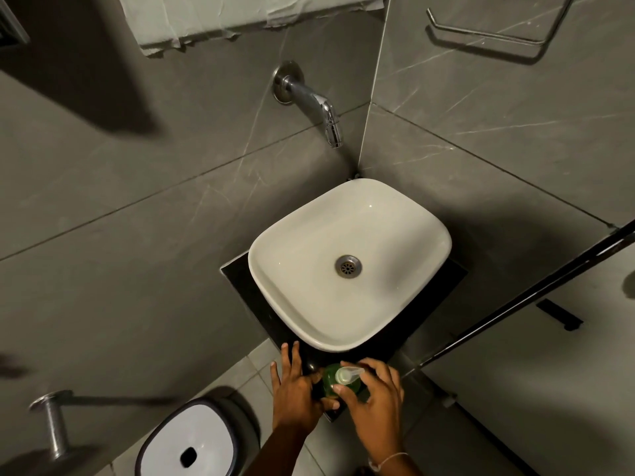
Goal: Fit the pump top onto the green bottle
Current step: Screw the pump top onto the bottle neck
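A small green bottle (330,381) stands on the near corner of the black counter (247,290), just in front of the white basin. A pale translucent pump top (346,374) sits on its neck, nozzle pointing right. My right hand (372,407) curls over the pump top, thumb and fingers pinching its collar. My left hand (295,389) rests against the bottle's left side with thumb and one finger on it, the other fingers spread flat toward the basin. The bottle's lower body is hidden by both hands.
The white basin (275,245) fills the counter behind the bottle, with a chrome tap (326,111) on the grey wall above. A white-lidded bin (189,441) stands on the floor at lower left, beside a metal roll holder (51,424). A dark glass-door frame (515,300) runs along the right.
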